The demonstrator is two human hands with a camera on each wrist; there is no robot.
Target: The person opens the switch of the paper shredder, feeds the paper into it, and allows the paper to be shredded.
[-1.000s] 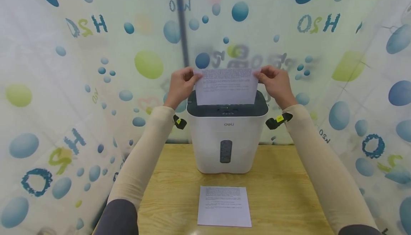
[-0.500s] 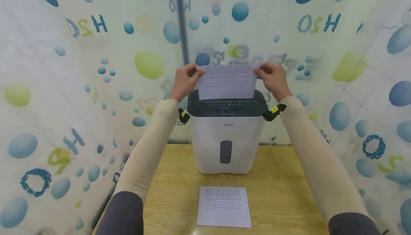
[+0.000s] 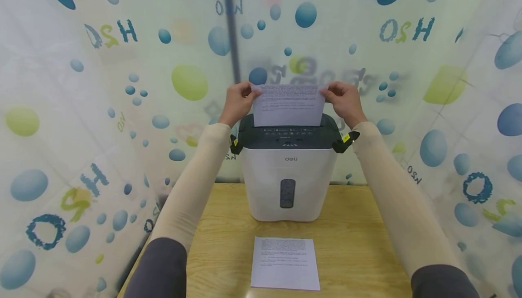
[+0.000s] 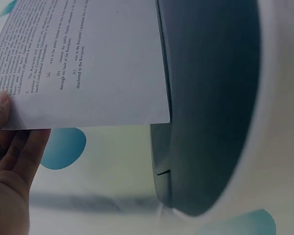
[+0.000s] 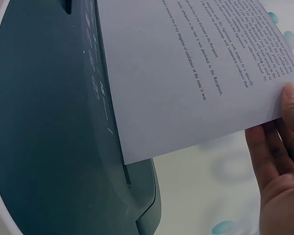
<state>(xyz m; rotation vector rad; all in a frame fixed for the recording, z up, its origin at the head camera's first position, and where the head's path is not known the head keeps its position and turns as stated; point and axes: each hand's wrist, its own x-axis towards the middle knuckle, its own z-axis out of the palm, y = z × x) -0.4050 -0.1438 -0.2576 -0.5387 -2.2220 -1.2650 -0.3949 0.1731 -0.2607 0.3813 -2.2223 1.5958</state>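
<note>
A printed sheet of paper (image 3: 288, 108) stands upright over the dark top of a white paper shredder (image 3: 285, 171). Its upper left corner is pinched between thumb and fingers of my left hand (image 3: 238, 101). My right hand (image 3: 344, 102) pinches the upper right corner the same way. In the left wrist view the sheet's lower edge runs along the slot side of the dark lid (image 4: 210, 98). The right wrist view shows that edge right at the slot (image 5: 127, 174), whose end shows past the paper's corner.
A second printed sheet (image 3: 285, 264) lies flat on the wooden table (image 3: 220, 239) in front of the shredder. Patterned curtains (image 3: 122, 144) hang close behind and on both sides. A black wrist camera (image 3: 345, 142) overlaps the shredder's right rim in the head view.
The sheet has risen slightly and shifted from in front of the slot back to it, uncovering the lid's printed markings. Both hands have drawn a little closer together.
</note>
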